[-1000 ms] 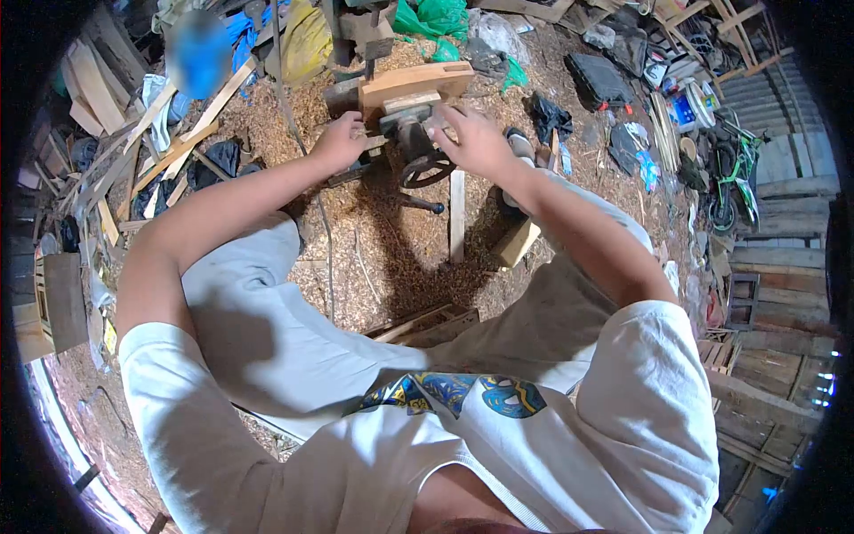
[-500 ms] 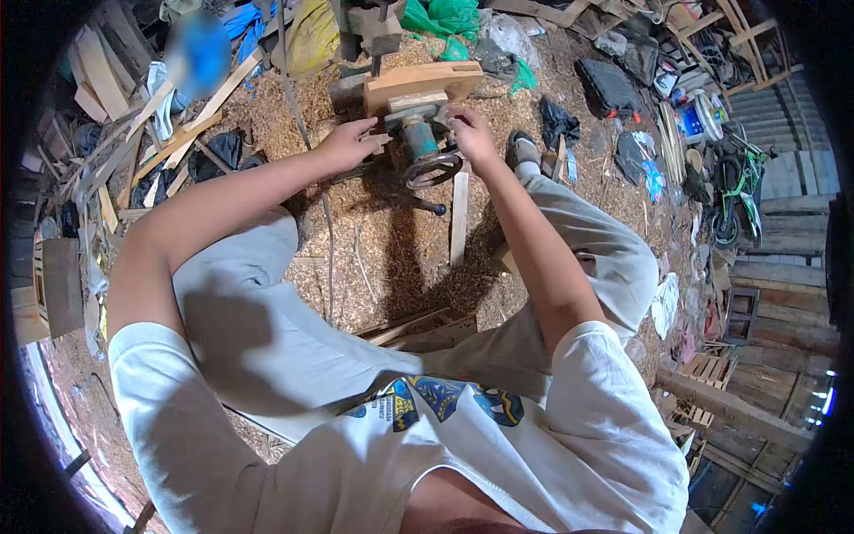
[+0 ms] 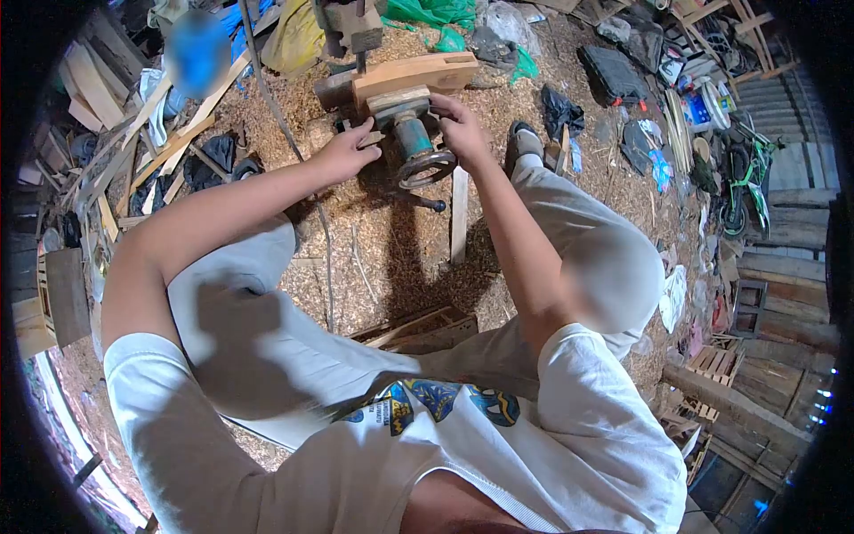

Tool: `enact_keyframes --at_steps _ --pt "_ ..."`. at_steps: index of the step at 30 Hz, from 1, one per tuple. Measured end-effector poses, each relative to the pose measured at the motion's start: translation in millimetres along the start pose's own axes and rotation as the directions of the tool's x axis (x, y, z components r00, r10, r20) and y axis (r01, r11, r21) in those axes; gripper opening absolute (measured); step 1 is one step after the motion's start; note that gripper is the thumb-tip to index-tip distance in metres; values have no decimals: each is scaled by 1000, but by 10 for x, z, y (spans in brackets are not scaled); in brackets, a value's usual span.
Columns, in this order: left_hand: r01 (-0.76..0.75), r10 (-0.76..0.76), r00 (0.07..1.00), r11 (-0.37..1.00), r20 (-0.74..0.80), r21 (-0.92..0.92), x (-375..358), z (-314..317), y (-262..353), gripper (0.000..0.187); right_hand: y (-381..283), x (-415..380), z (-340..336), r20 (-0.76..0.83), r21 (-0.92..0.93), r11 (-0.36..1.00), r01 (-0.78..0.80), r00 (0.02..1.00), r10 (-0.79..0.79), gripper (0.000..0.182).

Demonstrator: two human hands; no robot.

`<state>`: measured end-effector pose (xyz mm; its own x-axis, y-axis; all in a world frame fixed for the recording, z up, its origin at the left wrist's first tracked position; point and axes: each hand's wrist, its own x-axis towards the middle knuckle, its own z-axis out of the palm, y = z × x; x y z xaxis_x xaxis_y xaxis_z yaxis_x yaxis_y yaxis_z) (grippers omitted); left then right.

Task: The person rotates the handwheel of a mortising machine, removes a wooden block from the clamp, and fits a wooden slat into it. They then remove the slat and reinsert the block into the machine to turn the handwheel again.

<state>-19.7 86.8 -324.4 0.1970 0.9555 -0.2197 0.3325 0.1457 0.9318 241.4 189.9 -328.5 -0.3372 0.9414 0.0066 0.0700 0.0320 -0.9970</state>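
Note:
A long wooden board [image 3: 414, 73] stands on edge in a machine clamp with a green metal body [image 3: 412, 138] and a round handwheel [image 3: 427, 168]. Between the board and the clamp sits a short wooden block [image 3: 398, 101]. My right hand [image 3: 463, 132] has its bent fingers at the block's right end. To the left of the clamp is my left hand [image 3: 345, 154], thumb and fingers apart, close to a small wooden piece [image 3: 374, 139]. A metal tool head [image 3: 363, 34] hangs above the board. Parts of the clamp behind the hands are hidden.
Wood shavings [image 3: 356, 240] cover the ground. A cable [image 3: 294, 133] runs down left of the machine, and a narrow wooden strip [image 3: 459, 214] lies to its right. Boards [image 3: 178, 142] are heaped at left. A black case [image 3: 612, 76] and a green bicycle [image 3: 745, 182] stand at right.
My left hand has come nearer the clamp, and my right hand has shifted slightly left along the block's end. The short block now shows more of its face over the clamp. The view has shifted slightly.

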Motion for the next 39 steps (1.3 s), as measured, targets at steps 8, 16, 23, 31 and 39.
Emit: enact_keyframes --at_steps 8,16,23,31,39 --pt "76 -73 997 994 -39 74 4 -5 164 76 106 -18 -36 -111 -43 999 1 994 -6 51" --pt "-30 26 998 998 -58 -59 124 41 -121 88 -303 -109 23 -16 -438 842 316 934 -358 50" --pt "-18 17 1000 1000 -25 -11 83 26 -32 94 -831 -220 367 30 -726 548 415 816 -578 44" --pt "-24 24 1000 999 -6 -23 102 -12 -57 95 -790 -114 292 211 -840 424 339 924 -320 50" --pt "-23 23 1000 999 -4 -31 84 -26 -74 89 -1049 -219 219 25 -776 594 211 952 -306 36"
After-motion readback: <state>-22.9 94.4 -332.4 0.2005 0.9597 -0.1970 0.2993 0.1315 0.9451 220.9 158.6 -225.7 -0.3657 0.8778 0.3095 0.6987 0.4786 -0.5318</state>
